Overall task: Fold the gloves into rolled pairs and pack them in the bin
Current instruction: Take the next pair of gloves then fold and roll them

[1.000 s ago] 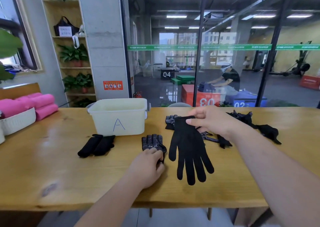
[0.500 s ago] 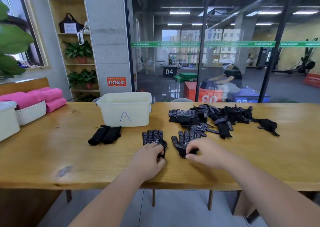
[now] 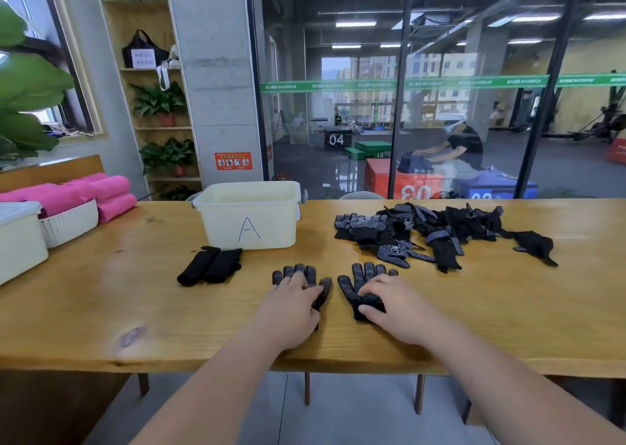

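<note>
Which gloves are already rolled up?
The black rolled glove pair in front of the cream plastic bin marked A; the rest lie flat or heaped.

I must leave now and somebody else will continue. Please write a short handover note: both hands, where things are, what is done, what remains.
Left hand rests flat on one dotted glove; right hand flat on its mate beside it.
Done: one rolled pair, lying on the table before bin A, not packed.
To do: roll this pair, then the glove pile behind; pack all rolls.
</note>
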The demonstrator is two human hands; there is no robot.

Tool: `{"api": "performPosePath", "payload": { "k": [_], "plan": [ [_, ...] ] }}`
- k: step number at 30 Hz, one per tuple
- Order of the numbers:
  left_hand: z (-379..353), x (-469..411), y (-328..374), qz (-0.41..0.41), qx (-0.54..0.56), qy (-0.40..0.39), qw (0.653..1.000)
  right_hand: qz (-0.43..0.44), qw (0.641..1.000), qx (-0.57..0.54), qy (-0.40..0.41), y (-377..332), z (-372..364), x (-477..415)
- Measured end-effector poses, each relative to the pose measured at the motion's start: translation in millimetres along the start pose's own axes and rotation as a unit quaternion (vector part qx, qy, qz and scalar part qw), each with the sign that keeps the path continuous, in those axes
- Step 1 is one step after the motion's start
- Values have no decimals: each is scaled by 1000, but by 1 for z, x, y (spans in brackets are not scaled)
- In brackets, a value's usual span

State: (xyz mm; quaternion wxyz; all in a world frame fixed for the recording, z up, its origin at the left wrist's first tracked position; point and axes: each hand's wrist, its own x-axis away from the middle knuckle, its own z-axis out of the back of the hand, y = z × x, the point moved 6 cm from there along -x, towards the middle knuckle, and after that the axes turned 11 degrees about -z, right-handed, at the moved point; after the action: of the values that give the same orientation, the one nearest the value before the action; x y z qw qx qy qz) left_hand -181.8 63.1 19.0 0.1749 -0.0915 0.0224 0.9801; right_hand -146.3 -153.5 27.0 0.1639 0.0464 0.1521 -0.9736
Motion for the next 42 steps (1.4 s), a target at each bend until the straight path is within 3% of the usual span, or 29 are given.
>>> {"api": "performPosePath", "payload": {
  "k": [4, 6, 11, 16, 24, 36, 39, 42],
  "plan": [
    [7, -11, 2, -5, -44, -19, 999, -26, 999, 13, 18, 4, 4, -6],
    [4, -13, 0, 21, -7, -15, 1000, -38, 998, 19, 49, 4, 7, -9],
    [-26, -15, -7, 53, 66, -128, 988, -62, 991, 90, -83, 10, -19, -15],
    [-13, -32, -19, 95, 84, -24, 992, -93, 994, 43, -42, 10, -14, -35],
    [-39, -57, -29, 131, 31, -73, 988, -156, 982, 93, -48, 7, -40, -70],
    [-39, -46, -29, 101, 37, -91, 990, -127, 983, 109, -72, 4, -39, -43],
    [-30, -35, -24, 99, 64, -53, 992, -113, 990, 69, -53, 0, -38, -36],
    [-9, -24, -24, 92, 138, 84, 983, -83, 996, -33, 27, 1, -20, -29]
  ]
}}
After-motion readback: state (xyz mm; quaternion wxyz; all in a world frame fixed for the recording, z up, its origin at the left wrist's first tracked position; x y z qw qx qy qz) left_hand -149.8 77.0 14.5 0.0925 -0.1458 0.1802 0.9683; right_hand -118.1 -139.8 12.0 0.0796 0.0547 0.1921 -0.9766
